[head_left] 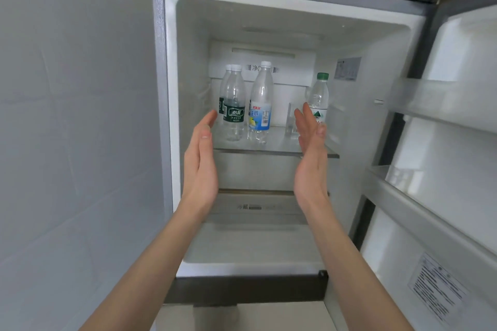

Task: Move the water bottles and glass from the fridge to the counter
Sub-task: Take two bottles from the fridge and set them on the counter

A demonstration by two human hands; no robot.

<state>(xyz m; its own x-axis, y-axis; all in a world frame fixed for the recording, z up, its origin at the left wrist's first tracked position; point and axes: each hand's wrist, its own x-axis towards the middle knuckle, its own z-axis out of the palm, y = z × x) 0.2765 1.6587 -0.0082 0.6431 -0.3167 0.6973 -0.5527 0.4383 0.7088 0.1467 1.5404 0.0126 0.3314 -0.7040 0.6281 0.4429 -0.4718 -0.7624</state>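
Both held up flat-fingered and empty before the open fridge (161, 88): left hand (200, 158), right hand (312, 153). Behind, on the shelf (269, 149): bottles (235, 105), glass (291, 121).

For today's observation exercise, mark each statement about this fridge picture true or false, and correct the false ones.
1. The fridge door is open. True.
2. The left hand holds a bottle. False: both hands are empty, fingers straight.
3. One bottle has a green cap. True.
4. The bottles lie on their sides. False: they stand upright on the glass shelf.
5. The right hand is raised before the shelf. True.
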